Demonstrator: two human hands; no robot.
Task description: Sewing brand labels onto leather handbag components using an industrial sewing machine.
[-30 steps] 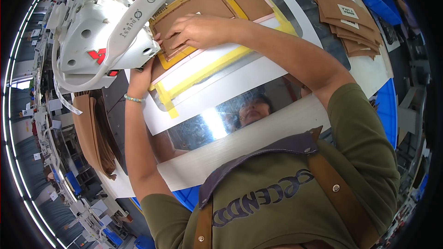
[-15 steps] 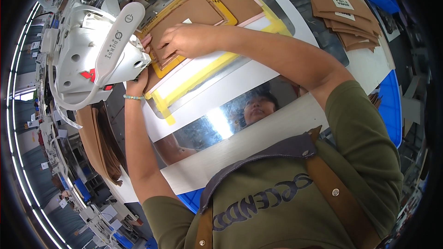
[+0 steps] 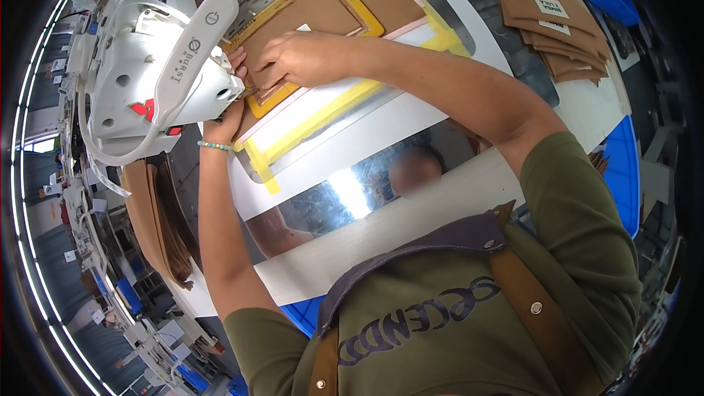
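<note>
Brown panel [image 3: 312, 11] looks light, pliable (best taken by the yellow frame's [image 3: 356, 2] edge). Right hand [image 3: 304, 60] touches it, fingers bent, grip unclear. Left hand [image 3: 229, 119], partly behind the white machine [image 3: 121, 66]: cannot tell.

From where I stand, the left forearm [image 3: 221, 227] reaches almost straight ahead, its wrist [image 3: 215, 136] roughly in line with it; the left hand [image 3: 229, 119] is hidden across its middle, so I cannot make out its grip, though its fingers [image 3: 237, 60] show beyond; the right elbow [image 3: 541, 126] juts out sideways, and the right forearm [image 3: 440, 77] slants across to the left; the right hand [image 3: 302, 60] is back-upward, fingers loosely bent, their tips near the left ones.
</note>
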